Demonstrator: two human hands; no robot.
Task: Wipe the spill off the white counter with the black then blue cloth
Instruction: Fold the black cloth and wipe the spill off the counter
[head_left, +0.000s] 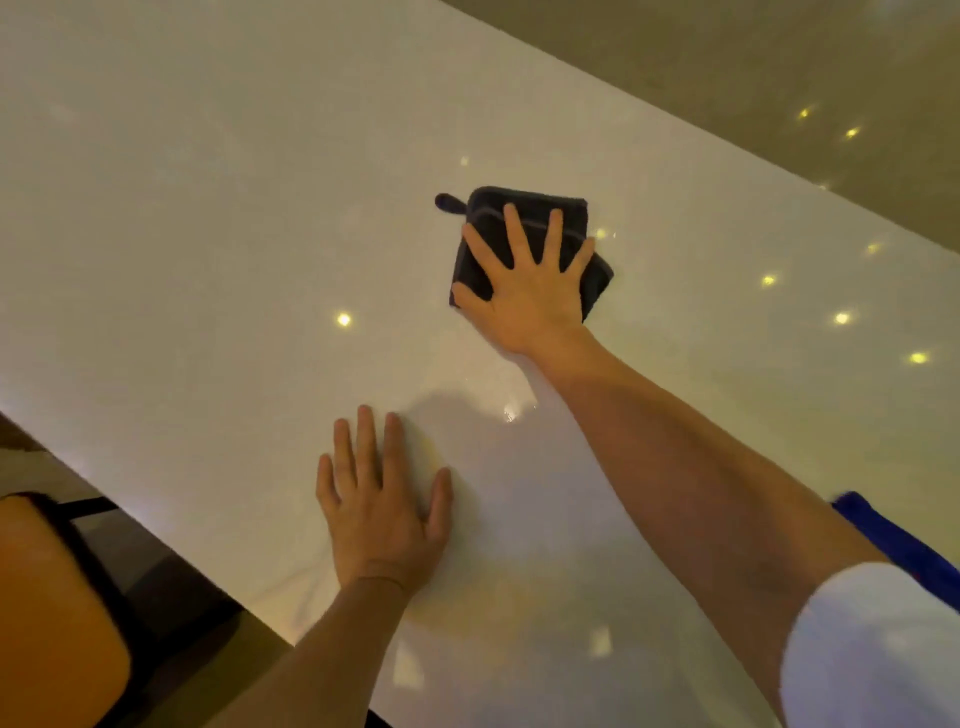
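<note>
The folded black cloth (524, 213) lies flat on the glossy white counter (208, 234), a small loop sticking out at its left corner. My right hand (524, 291) presses down on it with fingers spread wide. A wet sheen of spill (498, 400) glistens just below that hand, near my right wrist. My left hand (382, 514) rests palm-down and empty on the counter near its front edge. The blue cloth (893, 540) lies at the right, half hidden behind my right arm and white sleeve.
An orange chair seat (47, 613) with a dark frame stands below the counter's front edge at the lower left. The counter's far edge runs diagonally across the upper right, with floor (779, 78) beyond it. Ceiling lights reflect off the counter.
</note>
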